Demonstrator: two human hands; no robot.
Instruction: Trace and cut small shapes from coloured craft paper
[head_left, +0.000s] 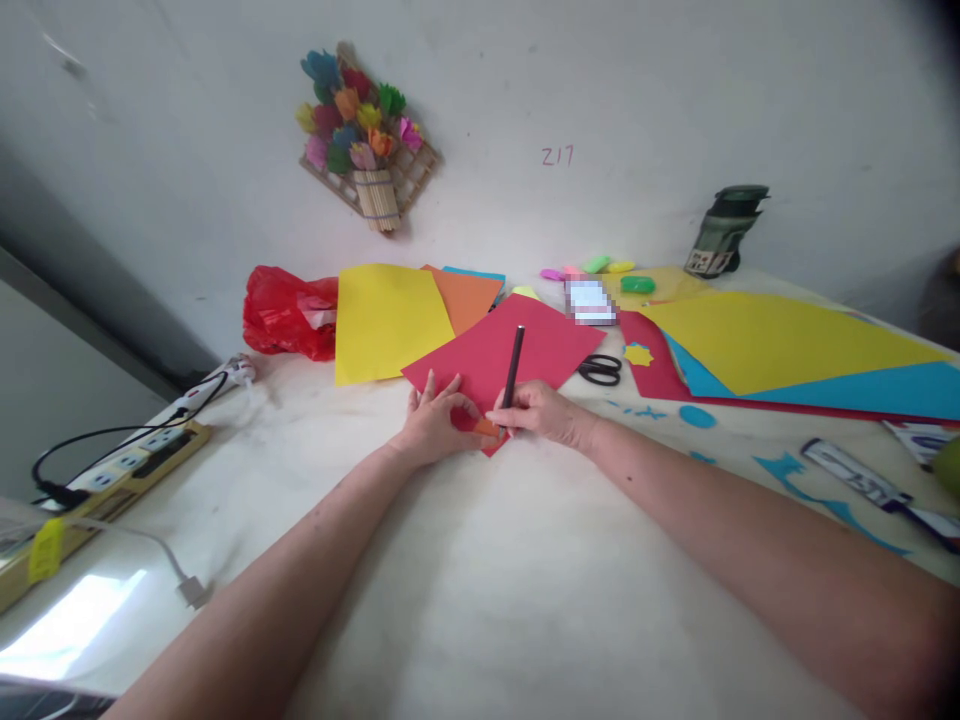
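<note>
A sheet of red paper (510, 350) lies slantwise on the table, one corner pointing towards me. My left hand (435, 425) rests by that corner, thumb and forefinger curved in a ring onto a small piece of orange paper (486, 427), the other fingers spread. That orange piece sits on top of the red sheet, its edges partly covered by my fingers. In my right hand (540, 412) is a black pencil (514, 365), nearly upright, its lower end at the orange piece; the tip itself is too small to make out.
Black scissors (600, 370) lie right of the red sheet. Yellow paper (390, 320) and a red plastic bag (281, 315) are behind left. Larger coloured sheets (795, 340), blue scraps (697, 416) and a glue tube (855, 475) lie right. A power strip (142, 455) runs along the left.
</note>
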